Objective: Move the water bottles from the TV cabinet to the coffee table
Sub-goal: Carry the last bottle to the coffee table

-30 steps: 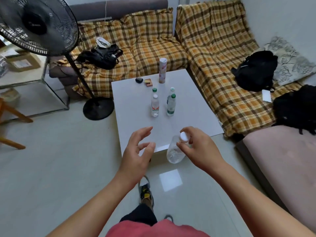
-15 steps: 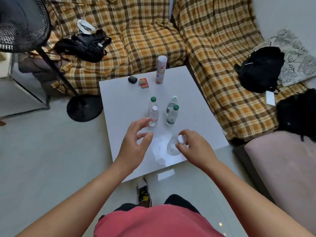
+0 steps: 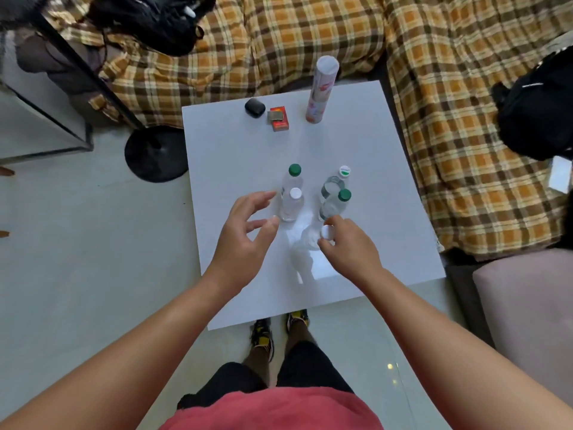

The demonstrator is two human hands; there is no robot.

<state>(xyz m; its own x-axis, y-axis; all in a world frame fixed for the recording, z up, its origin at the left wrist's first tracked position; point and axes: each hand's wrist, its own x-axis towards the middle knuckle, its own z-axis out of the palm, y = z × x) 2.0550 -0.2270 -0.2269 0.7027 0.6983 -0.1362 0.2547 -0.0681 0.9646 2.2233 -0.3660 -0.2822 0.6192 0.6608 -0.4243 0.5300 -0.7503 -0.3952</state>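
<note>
A white coffee table (image 3: 235, 156) fills the middle of the view. Several clear water bottles stand on it in a cluster: a green-capped one (image 3: 293, 178), a white-capped one (image 3: 292, 204), one with a white and green cap (image 3: 336, 181) and another green-capped one (image 3: 336, 204). My right hand (image 3: 348, 248) grips the white cap of a further clear bottle (image 3: 310, 240), held upright on or just above the table in front of the cluster. My left hand (image 3: 246, 235) hovers open to the left of it, fingers spread, touching nothing.
At the table's far edge are a tall pink-patterned can (image 3: 321, 90), a red box (image 3: 279, 118) and a small black case (image 3: 255, 107). A plaid-covered sofa (image 3: 449, 144) wraps the back and right. A fan base (image 3: 156, 153) stands left; black bags lie on the sofa.
I have stepped up to the table. My right hand has carried the white-capped bottle from the near edge forward and down, next to the standing bottles. My left hand moved along, still open.
</note>
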